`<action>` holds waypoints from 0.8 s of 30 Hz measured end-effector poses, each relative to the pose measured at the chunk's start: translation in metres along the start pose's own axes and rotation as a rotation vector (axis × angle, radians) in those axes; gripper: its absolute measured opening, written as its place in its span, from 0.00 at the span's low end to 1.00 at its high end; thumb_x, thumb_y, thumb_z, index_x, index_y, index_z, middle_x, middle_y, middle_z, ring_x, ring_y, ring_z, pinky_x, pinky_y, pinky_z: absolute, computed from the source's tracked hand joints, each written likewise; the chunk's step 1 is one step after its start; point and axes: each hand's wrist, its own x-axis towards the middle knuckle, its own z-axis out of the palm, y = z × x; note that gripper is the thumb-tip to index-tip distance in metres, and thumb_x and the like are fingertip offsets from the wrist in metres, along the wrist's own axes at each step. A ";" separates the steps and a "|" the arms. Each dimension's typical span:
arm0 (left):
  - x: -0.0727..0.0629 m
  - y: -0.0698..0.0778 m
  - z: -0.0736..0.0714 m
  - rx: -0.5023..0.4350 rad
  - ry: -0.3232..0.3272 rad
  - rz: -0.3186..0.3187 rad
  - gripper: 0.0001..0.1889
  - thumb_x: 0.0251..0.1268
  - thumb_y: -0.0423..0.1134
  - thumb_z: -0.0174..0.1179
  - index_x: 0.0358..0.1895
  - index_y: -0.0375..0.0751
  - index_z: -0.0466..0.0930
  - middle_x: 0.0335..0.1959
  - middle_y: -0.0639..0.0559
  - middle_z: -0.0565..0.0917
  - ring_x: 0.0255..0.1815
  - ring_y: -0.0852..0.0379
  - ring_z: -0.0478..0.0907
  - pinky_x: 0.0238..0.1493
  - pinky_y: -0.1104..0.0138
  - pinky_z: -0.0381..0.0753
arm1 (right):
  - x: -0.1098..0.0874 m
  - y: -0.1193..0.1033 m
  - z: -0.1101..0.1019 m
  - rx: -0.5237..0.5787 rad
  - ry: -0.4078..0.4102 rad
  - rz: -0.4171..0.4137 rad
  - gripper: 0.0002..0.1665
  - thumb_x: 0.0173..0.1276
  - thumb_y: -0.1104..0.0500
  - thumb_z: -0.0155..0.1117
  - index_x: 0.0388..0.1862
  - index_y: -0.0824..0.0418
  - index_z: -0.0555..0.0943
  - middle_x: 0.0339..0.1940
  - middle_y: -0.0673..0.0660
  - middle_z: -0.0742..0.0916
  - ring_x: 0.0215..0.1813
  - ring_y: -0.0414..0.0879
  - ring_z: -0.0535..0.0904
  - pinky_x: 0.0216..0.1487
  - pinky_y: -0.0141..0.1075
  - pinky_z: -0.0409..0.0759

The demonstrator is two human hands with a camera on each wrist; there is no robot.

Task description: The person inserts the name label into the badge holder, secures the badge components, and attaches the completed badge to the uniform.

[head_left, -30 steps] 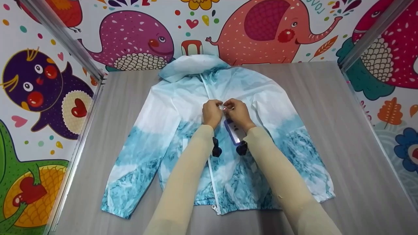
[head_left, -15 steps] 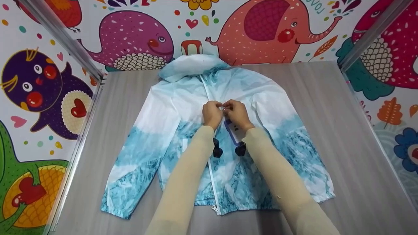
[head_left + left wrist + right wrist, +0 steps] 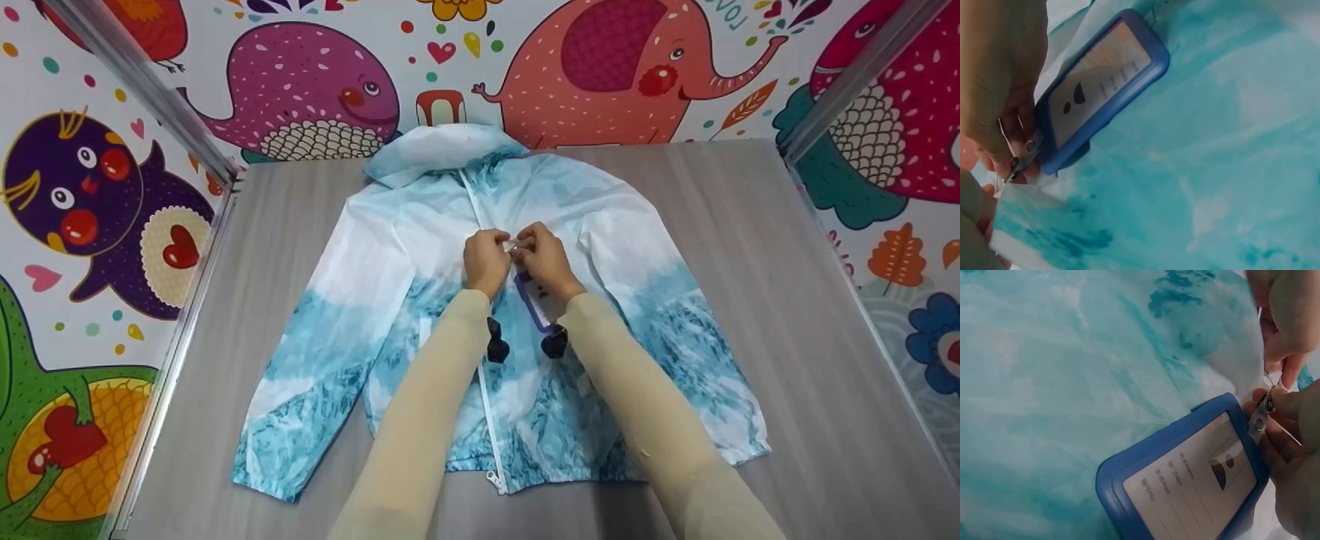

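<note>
A blue and white zip jacket [image 3: 352, 315] lies spread face up on the table. Near its front zip, at chest height, my two hands meet. My right hand [image 3: 549, 259] pinches the small metal clip [image 3: 1266, 405] of an ID badge, by its clear strap. The badge's blue-framed holder [image 3: 1103, 84] hangs down over the jacket front, with a printed card [image 3: 1196, 478] inside. My left hand [image 3: 486, 259] pinches the jacket's front edge right beside the clip. Fingers hide part of the clip, so whether it bites the cloth cannot be seen.
The grey wood-grain table [image 3: 720, 195] extends beyond both sleeves. Walls with cartoon animals [image 3: 315, 90] stand behind and at both sides, with metal posts [image 3: 142, 82] at the corners. The zip's pull [image 3: 493, 480] lies at the jacket's bottom hem.
My hands stay at the same spot on the jacket front, with only small finger shifts. The right hand dips slightly, then rises again. The jacket stays in place.
</note>
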 end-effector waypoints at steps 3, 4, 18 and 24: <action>0.002 -0.002 -0.001 0.021 -0.008 0.008 0.15 0.66 0.25 0.55 0.50 0.39 0.87 0.49 0.44 0.88 0.53 0.48 0.85 0.56 0.60 0.83 | 0.001 0.000 -0.002 0.049 -0.013 0.032 0.10 0.72 0.67 0.56 0.50 0.69 0.75 0.43 0.67 0.87 0.43 0.51 0.83 0.41 0.32 0.77; 0.002 -0.002 -0.002 0.032 -0.011 0.012 0.16 0.66 0.24 0.55 0.49 0.40 0.88 0.49 0.45 0.89 0.53 0.48 0.85 0.56 0.60 0.83 | 0.001 0.000 -0.002 0.064 -0.018 0.042 0.10 0.73 0.67 0.56 0.50 0.69 0.75 0.43 0.67 0.87 0.41 0.50 0.83 0.39 0.31 0.77; 0.003 -0.002 -0.003 0.044 -0.042 0.087 0.17 0.64 0.22 0.53 0.49 0.39 0.88 0.47 0.45 0.89 0.52 0.50 0.85 0.55 0.60 0.84 | 0.001 0.001 -0.003 0.131 -0.055 0.084 0.11 0.74 0.69 0.51 0.51 0.70 0.75 0.39 0.65 0.84 0.36 0.47 0.81 0.35 0.29 0.77; 0.001 -0.001 -0.003 0.062 -0.051 0.075 0.17 0.63 0.22 0.55 0.48 0.40 0.88 0.47 0.44 0.89 0.51 0.49 0.85 0.54 0.60 0.84 | 0.000 0.001 -0.003 0.120 -0.065 0.052 0.11 0.74 0.68 0.52 0.51 0.69 0.76 0.36 0.63 0.84 0.32 0.43 0.80 0.34 0.30 0.78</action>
